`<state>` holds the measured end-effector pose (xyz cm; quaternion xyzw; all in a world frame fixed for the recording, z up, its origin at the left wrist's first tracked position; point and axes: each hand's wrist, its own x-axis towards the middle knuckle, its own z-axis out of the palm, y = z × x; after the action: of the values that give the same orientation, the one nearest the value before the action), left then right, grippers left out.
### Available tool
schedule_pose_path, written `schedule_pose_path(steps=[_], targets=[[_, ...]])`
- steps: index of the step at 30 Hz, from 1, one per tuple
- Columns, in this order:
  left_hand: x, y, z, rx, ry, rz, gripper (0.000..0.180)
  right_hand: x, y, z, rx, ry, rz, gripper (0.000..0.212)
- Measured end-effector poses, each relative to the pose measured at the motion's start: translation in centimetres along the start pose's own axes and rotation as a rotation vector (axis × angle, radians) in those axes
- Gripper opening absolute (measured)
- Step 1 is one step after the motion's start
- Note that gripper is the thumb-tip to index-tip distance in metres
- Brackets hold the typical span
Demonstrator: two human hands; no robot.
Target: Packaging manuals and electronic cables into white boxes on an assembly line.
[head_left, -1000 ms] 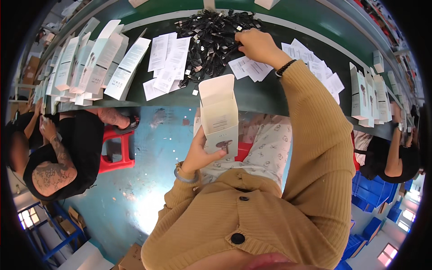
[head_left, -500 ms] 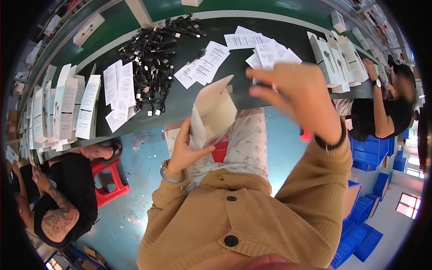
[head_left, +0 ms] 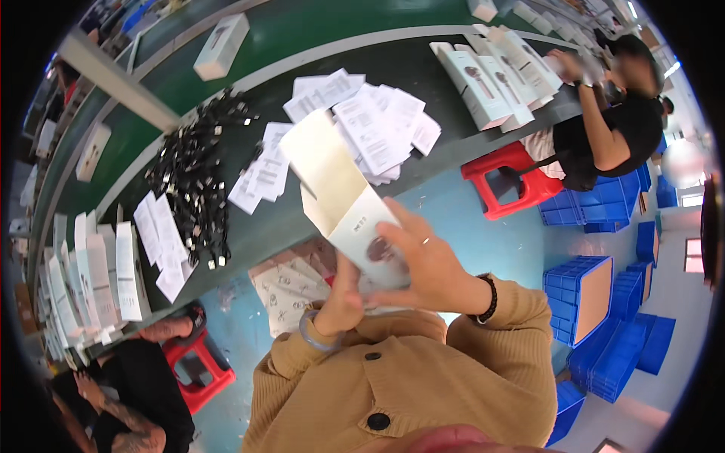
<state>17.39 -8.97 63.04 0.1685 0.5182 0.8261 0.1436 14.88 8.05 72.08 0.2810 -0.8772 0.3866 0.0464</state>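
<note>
A white carton (head_left: 371, 240) with a printed picture on its side is tilted between my hands in front of my body. Its top end is uncovered, with a long flap standing up toward the bench, and the pale inner wall shows. My right hand (head_left: 434, 264), wearing a ring, grips the printed side, thumb and fingers round it. Beneath the lower end, my left hand (head_left: 341, 302) supports the carton with its fingers closed, partly hidden. Whatever lies at the bottom of the carton is hidden. Beyond it, printed leaflets (head_left: 370, 132) lie in loose piles on the bench.
Black cables (head_left: 189, 170) are heaped on the dark bench (head_left: 249, 234). Upright white cartons stand in groups at the left (head_left: 94, 264) and right (head_left: 483, 87). Co-workers sit on both sides (head_left: 604, 136), (head_left: 128, 400). A red stool (head_left: 506, 177) and blue crates (head_left: 578, 298) are on the right.
My right hand has come down from above the bench edge onto the carton. The carton has turned, so its printed side now shows. The whole view has swung to the right.
</note>
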Motion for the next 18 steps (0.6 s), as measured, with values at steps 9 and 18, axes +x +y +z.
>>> schedule_pose_path(steps=[9, 18], targets=[[0.1, 8.1, -7.2, 0.419, 0.304, 0.045, 0.085, 6.5, 13.9, -9.9, -0.450, 0.308, 0.298, 0.052], [-8.6, 15.5, -19.5, 1.677, 1.028, 0.164, 0.060, 10.0, 15.7, -8.3, -0.710, 0.375, -0.019, 0.055]])
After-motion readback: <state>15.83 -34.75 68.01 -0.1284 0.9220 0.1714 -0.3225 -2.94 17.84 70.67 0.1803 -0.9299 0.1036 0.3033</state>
